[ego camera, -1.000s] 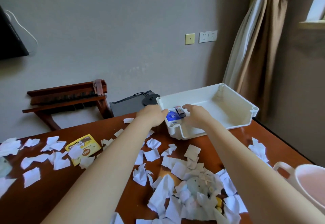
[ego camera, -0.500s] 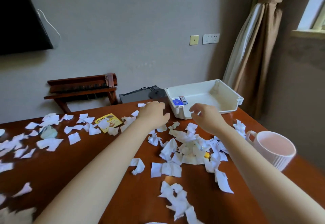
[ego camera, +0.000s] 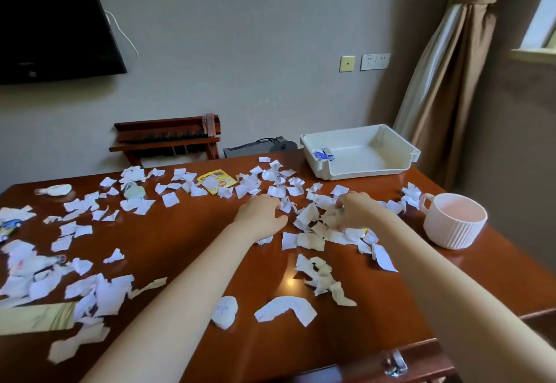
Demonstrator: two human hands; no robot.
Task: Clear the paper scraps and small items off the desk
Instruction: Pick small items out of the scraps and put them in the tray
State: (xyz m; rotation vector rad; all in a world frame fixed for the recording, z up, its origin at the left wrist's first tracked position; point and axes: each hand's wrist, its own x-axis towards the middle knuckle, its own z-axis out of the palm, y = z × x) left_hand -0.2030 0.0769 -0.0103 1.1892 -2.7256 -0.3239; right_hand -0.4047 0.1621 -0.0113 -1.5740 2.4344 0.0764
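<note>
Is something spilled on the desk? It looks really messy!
Yes. Torn white paper scraps lie strewn all over the brown desk, with a yellow packet among them near the far edge. The white bin holds just a small blue item, so hardly anything is tidied away.

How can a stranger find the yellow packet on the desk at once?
Start at the white plastic tray at the far right of the brown wooden desk, then look left. The flat yellow packet lies among white paper scraps; it alone there is yellow with print.
</note>
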